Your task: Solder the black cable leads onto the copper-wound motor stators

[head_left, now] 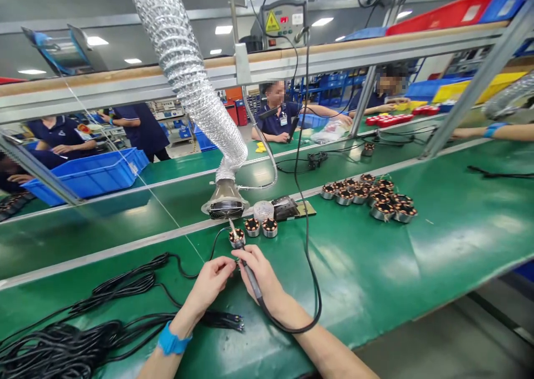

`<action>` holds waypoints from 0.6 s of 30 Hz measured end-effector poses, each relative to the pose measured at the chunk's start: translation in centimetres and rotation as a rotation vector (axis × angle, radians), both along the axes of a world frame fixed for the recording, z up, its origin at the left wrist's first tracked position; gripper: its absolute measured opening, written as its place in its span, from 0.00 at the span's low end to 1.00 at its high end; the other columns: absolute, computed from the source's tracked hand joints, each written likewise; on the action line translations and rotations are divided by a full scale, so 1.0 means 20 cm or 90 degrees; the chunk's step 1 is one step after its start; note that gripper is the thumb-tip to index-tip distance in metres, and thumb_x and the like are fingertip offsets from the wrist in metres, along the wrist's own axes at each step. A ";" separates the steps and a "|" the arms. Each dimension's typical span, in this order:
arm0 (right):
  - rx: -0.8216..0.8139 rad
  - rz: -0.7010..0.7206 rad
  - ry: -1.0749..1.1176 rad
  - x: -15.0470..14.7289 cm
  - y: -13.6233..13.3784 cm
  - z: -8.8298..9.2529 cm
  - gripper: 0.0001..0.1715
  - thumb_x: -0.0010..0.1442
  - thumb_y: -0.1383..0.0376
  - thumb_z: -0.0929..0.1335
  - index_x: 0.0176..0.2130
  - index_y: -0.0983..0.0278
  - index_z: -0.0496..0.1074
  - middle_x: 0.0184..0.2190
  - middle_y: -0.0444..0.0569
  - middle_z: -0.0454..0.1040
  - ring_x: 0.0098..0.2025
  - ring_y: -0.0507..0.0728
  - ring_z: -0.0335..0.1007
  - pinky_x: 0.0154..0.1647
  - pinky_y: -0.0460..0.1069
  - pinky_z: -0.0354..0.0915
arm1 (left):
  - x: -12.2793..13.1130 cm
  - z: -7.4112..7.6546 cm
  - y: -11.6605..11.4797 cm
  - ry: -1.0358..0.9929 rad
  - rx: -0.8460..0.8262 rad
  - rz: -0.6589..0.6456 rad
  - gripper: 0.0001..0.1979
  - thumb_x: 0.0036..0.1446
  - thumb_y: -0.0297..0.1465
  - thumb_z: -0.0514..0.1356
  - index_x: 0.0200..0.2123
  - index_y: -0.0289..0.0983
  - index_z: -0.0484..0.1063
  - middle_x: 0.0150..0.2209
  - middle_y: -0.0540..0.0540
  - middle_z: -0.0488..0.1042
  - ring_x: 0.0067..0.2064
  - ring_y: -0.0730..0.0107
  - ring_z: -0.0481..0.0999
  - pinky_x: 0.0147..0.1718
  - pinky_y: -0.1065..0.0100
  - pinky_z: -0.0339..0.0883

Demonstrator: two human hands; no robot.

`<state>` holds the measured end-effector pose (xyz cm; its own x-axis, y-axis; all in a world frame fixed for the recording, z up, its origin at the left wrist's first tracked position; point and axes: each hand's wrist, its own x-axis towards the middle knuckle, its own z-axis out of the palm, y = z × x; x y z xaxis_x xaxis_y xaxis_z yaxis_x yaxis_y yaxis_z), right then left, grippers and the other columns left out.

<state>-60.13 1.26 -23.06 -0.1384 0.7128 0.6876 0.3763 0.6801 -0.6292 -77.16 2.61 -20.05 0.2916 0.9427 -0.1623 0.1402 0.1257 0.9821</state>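
Observation:
My right hand is closed around the grey handle of a soldering iron, whose black cord loops back over my forearm. The iron's metal tip points away from me, over a copper-wound motor stator. Just left of it, my left hand is closed in a pinch near the iron's grip; what its fingertips hold is too small to make out. Two more stators, one in the middle and one on the right, stand beside the first. Black cables lie left of my hands.
A fume hood on a silver duct hangs just beyond the stators. Several more stators sit at right on the green bench. A soldering station stands on the shelf. Co-workers sit opposite, near a blue bin.

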 end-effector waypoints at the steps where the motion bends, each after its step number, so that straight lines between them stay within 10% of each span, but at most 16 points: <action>1: 0.007 -0.002 0.006 0.01 0.00 0.01 0.29 0.65 0.77 0.63 0.61 0.57 0.70 0.48 0.51 0.72 0.45 0.54 0.77 0.48 0.48 0.76 | 0.00 0.00 0.00 0.004 0.003 -0.009 0.31 0.51 0.59 0.67 0.32 0.34 0.72 0.22 0.57 0.61 0.19 0.82 0.52 0.19 0.73 0.43; 18: -0.069 -0.016 0.075 0.04 -0.07 0.07 0.21 0.66 0.72 0.67 0.56 0.56 0.71 0.44 0.48 0.72 0.39 0.53 0.78 0.44 0.48 0.78 | 0.04 0.04 -0.02 0.022 0.054 0.085 0.20 0.56 0.46 0.65 0.28 0.34 0.73 0.23 0.54 0.64 0.23 0.79 0.55 0.23 0.71 0.47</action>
<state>-59.34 -0.05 -21.61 -0.0430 0.7858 0.6170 0.3121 0.5973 -0.7388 -76.35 2.21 -19.30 0.1582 0.9835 -0.0875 0.1616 0.0616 0.9849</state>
